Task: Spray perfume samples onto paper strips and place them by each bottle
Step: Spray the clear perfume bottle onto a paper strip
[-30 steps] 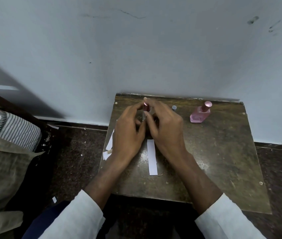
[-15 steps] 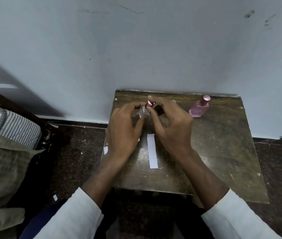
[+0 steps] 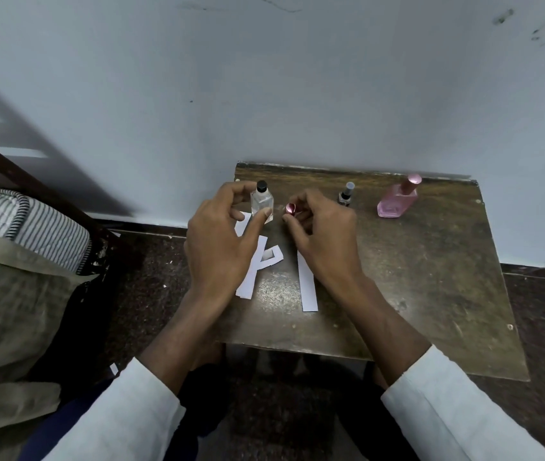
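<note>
1. Head view: A person in white sleeves works at a small worn counter point(image 3: 430, 294) set against a pale wall, preparing scent samples. The left hand point(image 3: 221, 247) grips a small clear perfume bottle point(image 3: 262, 203) between thumb and curled fingers, holding it upright with its black spray nozzle point(image 3: 262, 186) exposed.

2. Head view: Just right of the clear perfume bottle, the right hand point(image 3: 324, 234) pinches a shiny pink cap point(image 3: 290, 208) in its fingertips. By appearance this is the bottle's cap, already off.

3. Head view: Below the clear perfume bottle, several white paper strips point(image 3: 252, 271) lie overlapped on the counter, partly under the left hand; one single strip point(image 3: 307, 287) lies apart, below and to the right of the bottle, partly under the right wrist.

4. Head view: Further right of the clear perfume bottle stand a small dark bottle with a grey cap point(image 3: 346, 194) and, beyond it, a pink perfume bottle point(image 3: 397, 202), both capped near the wall. No strip lies beside either.

5. Head view: The step in hand appears to be uncapping, ahead of the first spray.

6. Head view: The next move likely calls for parting with the cap, lifting one strip clear of the pile, and aiming the nozzle at it, away from the other strips, with a finger on the black nozzle.
</note>
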Demonstrator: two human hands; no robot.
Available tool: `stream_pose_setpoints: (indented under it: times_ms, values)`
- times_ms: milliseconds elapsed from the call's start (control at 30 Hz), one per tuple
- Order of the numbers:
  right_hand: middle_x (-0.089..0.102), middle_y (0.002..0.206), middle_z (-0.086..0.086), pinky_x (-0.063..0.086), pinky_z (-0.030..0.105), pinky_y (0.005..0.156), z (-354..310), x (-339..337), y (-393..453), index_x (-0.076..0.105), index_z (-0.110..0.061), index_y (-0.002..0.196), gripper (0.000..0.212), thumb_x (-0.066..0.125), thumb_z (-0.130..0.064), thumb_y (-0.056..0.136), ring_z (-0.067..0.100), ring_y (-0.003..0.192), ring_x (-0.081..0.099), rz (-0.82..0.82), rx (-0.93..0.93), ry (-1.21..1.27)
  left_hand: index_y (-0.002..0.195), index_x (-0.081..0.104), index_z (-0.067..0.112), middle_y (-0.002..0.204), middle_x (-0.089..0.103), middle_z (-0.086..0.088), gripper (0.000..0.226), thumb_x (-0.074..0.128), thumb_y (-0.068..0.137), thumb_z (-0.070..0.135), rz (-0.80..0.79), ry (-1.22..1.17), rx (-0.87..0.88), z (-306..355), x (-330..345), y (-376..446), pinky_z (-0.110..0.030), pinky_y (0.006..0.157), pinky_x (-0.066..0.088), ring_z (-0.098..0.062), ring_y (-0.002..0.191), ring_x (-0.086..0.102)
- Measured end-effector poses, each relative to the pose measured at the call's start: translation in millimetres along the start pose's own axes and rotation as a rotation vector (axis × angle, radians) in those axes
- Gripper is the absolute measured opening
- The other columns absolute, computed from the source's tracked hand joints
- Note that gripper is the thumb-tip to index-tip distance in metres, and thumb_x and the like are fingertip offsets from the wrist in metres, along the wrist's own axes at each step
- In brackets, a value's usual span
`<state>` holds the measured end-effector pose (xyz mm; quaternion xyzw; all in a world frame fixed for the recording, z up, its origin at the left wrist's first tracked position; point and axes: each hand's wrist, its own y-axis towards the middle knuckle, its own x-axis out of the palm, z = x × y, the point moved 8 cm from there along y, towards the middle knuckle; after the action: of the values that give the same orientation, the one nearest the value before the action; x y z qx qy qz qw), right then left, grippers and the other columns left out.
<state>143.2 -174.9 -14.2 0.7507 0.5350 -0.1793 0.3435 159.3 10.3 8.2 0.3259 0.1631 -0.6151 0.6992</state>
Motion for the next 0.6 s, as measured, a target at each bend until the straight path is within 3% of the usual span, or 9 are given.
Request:
stream_pose_setpoints:
  times_ms: [133, 267, 433, 533, 600]
  values:
    - [0.076, 0.095, 0.0, 0.06, 0.042, 0.076, 4, 16, 4, 0.068, -0.013, 0.105, 0.019, 0.08, -0.013, 0.091, 0.02, 0.085, 0.07, -0.02, 0.021, -0.059, 0.123, 0.068, 0.039, 0.104, 0.074, 0.023, 0.033, 0.079, 0.093, 0.045, 0.003, -0.01, -0.008, -5, -4, 2, -0.037, 0.071, 0.059, -0.006, 0.089, 0.067]
    - [0.075, 0.097, 0.0, 0.059, 0.043, 0.076, 10, 26, 5, 0.067, -0.015, 0.105, 0.019, 0.08, -0.015, 0.091, 0.019, 0.088, 0.069, -0.056, 0.047, -0.081, 0.124, 0.068, 0.038, 0.104, 0.074, 0.021, 0.034, 0.08, 0.093, 0.043, 0.003, -0.05, -0.006, -7, -4, 5, -0.04, 0.071, 0.06, -0.008, 0.089, 0.068]
    - [0.073, 0.105, 0.006, 0.043, 0.023, 0.08, -11, 13, 4, 0.068, -0.008, 0.114, 0.023, 0.076, -0.012, 0.093, 0.025, 0.096, 0.067, 0.004, -0.068, -0.147, 0.122, 0.07, 0.035, 0.104, 0.074, 0.024, 0.035, 0.083, 0.09, 0.039, -0.015, -0.109, -0.005, -4, -4, 5, -0.037, 0.074, 0.061, -0.005, 0.084, 0.07]
    - [0.073, 0.118, 0.002, 0.049, 0.02, 0.089, -34, -8, 2, 0.067, -0.008, 0.129, 0.029, 0.065, -0.011, 0.101, 0.013, 0.104, 0.068, 0.039, -0.14, 0.054, 0.12, 0.071, 0.032, 0.102, 0.076, 0.022, 0.036, 0.087, 0.088, 0.035, -0.05, -0.21, 0.011, 3, -3, 4, -0.029, 0.074, 0.062, -0.008, 0.077, 0.072]
    - [0.074, 0.121, -0.005, 0.051, 0.019, 0.089, -37, -12, -3, 0.064, -0.014, 0.137, 0.032, 0.058, -0.019, 0.106, 0.006, 0.107, 0.069, -0.056, -0.074, 0.221, 0.12, 0.072, 0.03, 0.099, 0.077, 0.015, 0.035, 0.087, 0.088, 0.032, -0.082, -0.281, 0.03, 10, -2, 1, -0.022, 0.067, 0.06, -0.012, 0.073, 0.072]
